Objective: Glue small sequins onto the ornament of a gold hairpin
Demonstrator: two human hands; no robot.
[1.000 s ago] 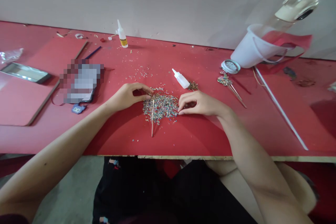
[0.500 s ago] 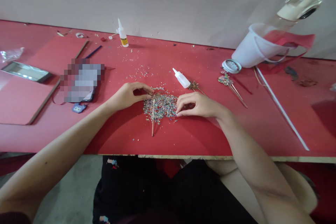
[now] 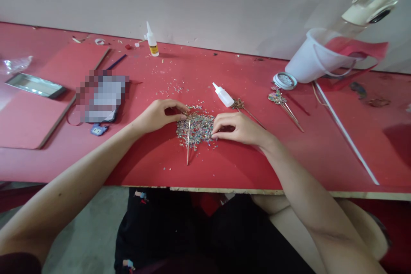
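My left hand (image 3: 162,115) pinches the ornate top of a gold hairpin (image 3: 188,143) between thumb and fingers. The pin's long prong points down toward the table's front edge, over a pile of small glittery chips (image 3: 201,132). At the pile's right side, the fingertips of my right hand (image 3: 236,127) are pressed together, touching or just above the chips. Whatever they may hold is too small to make out. Behind that hand lie a small white glue bottle (image 3: 224,96) and another hairpin (image 3: 238,103) with a bare metal top.
A yellow-labelled glue bottle (image 3: 153,43) stands near the wall. On the right are a decorated hairpin (image 3: 278,97), a round container of white bits (image 3: 285,80) and a tilted white bucket (image 3: 303,60). A phone (image 3: 109,94) and a glass-topped case (image 3: 35,85) lie left.
My right hand has shifted slightly left, a little further over the chips. My left hand keeps its hold on the hairpin, and the whole view has moved slightly.
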